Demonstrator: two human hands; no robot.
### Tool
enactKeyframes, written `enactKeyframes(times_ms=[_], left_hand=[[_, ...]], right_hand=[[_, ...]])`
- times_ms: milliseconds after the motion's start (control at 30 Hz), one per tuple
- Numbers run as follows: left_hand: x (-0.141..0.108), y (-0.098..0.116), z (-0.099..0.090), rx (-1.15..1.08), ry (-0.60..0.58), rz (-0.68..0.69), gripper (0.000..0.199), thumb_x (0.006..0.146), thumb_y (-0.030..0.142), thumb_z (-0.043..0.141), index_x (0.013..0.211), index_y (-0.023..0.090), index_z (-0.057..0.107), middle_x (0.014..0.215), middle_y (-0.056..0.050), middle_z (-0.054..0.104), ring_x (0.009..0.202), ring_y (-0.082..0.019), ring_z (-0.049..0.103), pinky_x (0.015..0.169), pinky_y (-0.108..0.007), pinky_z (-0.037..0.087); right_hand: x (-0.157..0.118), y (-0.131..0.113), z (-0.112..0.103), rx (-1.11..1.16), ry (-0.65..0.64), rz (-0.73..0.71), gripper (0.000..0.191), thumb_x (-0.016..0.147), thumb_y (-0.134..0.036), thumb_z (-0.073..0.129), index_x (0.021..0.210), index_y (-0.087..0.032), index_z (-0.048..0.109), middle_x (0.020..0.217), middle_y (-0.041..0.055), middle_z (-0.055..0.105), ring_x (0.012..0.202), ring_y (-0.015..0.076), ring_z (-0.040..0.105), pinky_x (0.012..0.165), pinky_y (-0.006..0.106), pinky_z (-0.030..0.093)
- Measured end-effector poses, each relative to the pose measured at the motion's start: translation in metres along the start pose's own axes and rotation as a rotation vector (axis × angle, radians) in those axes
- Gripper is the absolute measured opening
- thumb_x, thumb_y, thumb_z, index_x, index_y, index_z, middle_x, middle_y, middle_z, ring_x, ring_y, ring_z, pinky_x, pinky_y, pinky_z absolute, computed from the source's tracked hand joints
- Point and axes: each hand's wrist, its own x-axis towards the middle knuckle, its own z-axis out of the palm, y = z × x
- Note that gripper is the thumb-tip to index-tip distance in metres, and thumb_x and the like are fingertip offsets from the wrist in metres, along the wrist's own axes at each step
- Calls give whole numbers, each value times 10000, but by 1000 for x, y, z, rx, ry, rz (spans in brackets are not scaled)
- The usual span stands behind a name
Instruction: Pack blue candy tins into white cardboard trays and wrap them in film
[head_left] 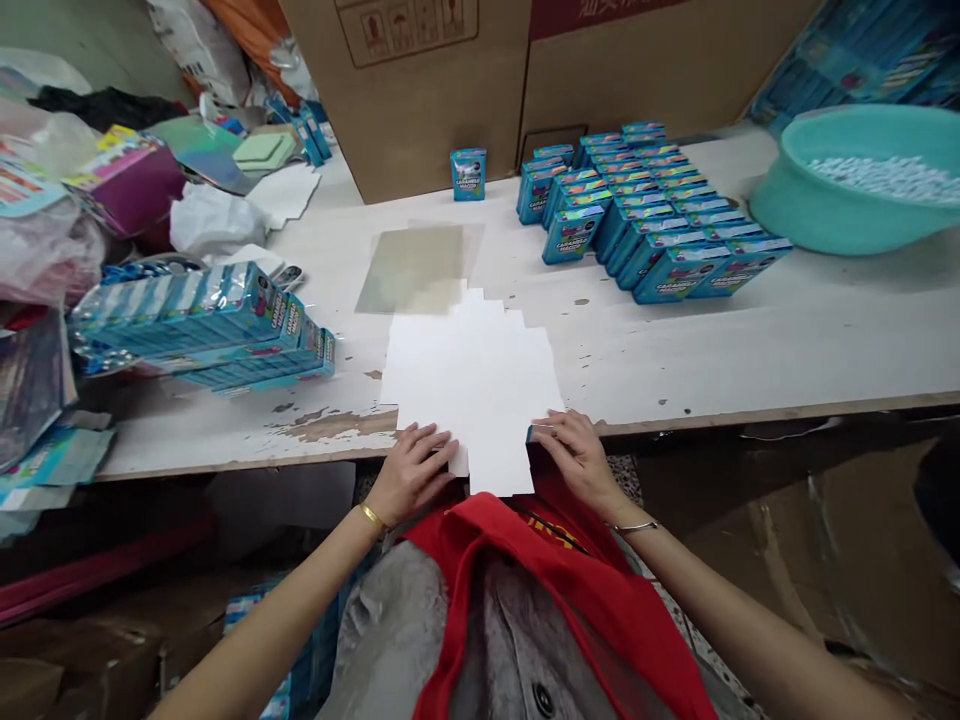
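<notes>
While both hands [491, 465] rest apart on white sheets [480, 380], some fingertips (the left's) are obscured.

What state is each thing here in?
White sheets, overlapping, fanned out
Translucent sheets, lying flat
Teal basin, holding small white pieces
Boxes at right, standing in rows
Lone box, upright
Boxes at left, stacked
Left hand, at sheets' edge
Right hand, at sheets' edge

Large cardboard boxes [420, 110] are standing along the back of a worn white table [847, 320], its paint peeling near the front edge. A pale green wall [105, 55] is showing behind, upper left.
</notes>
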Motion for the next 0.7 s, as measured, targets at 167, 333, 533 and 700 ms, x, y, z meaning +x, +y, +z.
enactKeyframes(times_ms=[167, 333, 533, 700], left_hand=[[18, 8, -8, -127, 15, 40, 425, 904, 257, 539, 1327, 217, 523, 1289, -129, 592, 1271, -274, 464, 1064, -540, 380], [53, 9, -2, -383, 35, -74, 244, 948, 219, 466, 1092, 232, 662, 1068, -64, 705, 998, -186, 602, 855, -371, 511], [106, 28, -7, -317, -53, -203, 275, 983, 292, 394, 914, 190, 640, 1024, -53, 678, 965, -176, 570, 872, -344, 478], [149, 39, -7, 26, -338, -61, 298, 986, 299, 375, 900, 173, 631, 916, -76, 628, 937, -218, 521, 715, -311, 466]], right_hand=[[-9, -3, -11, 97, 57, 112, 189, 920, -365, 556, 927, -263, 716, 1008, 38, 686, 1024, 225, 581, 965, 443, 412], [-8, -9, -36, -141, 0, 46, 223, 956, -300, 486, 1000, -251, 699, 1084, 48, 680, 1065, 234, 554, 975, 457, 412], [-12, -16, -48, -393, -69, 1, 308, 969, -189, 367, 1083, -212, 653, 1115, 84, 640, 982, 212, 603, 845, 350, 514], [-10, -7, -37, -432, 66, -36, 360, 968, -174, 323, 1222, -233, 571, 1178, 107, 576, 947, 207, 629, 772, 309, 544]])
